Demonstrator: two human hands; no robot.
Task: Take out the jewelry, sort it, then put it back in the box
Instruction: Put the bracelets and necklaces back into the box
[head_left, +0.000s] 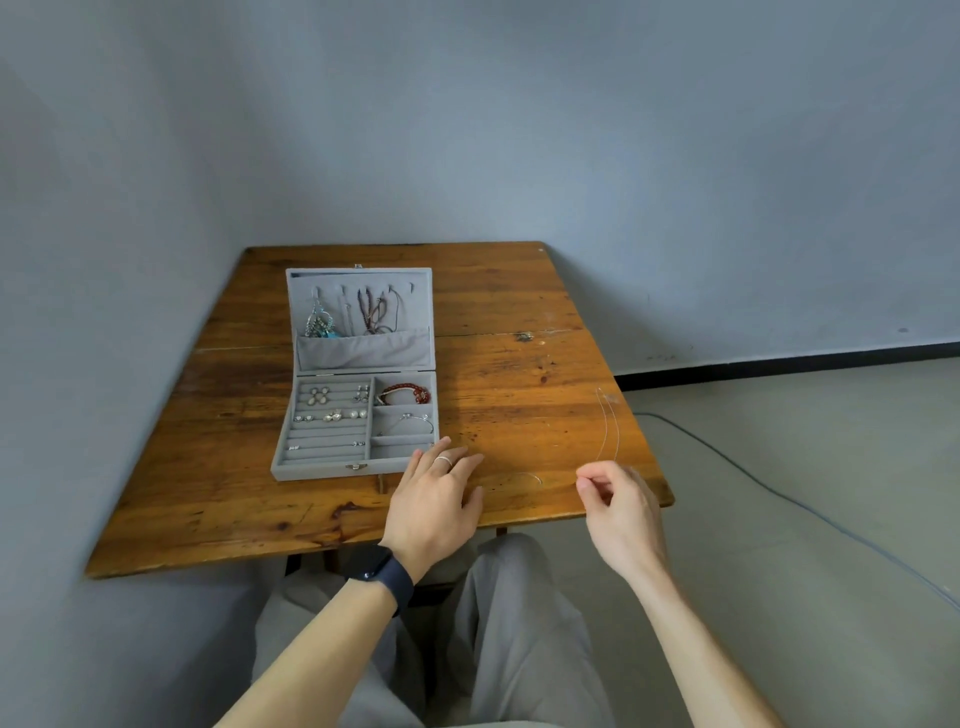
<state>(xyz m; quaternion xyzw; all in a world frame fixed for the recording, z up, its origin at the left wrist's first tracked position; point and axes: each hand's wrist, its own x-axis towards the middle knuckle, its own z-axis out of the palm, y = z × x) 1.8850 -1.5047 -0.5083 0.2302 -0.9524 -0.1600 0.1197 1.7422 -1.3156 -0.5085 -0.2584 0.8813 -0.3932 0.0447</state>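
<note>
Your right grip (623, 512) pinches the thin chain (616, 431), laid out beyond it, likely against tangling; your left grip (436, 499) rests spread on the bench (519, 364).

A worn wooden table (519, 291) of orange-brown planks, scratched and stained, stands in a corner between grey walls. On its left half lies an open grey velvet jewelry box (311, 469), with the lid laid back flat toward the far edge. Just beside the box's near right corner, a left hand (434, 499) rests flat on the wood. Near the table's right edge lies a thin chain (609, 423) in a narrow loop.
</note>
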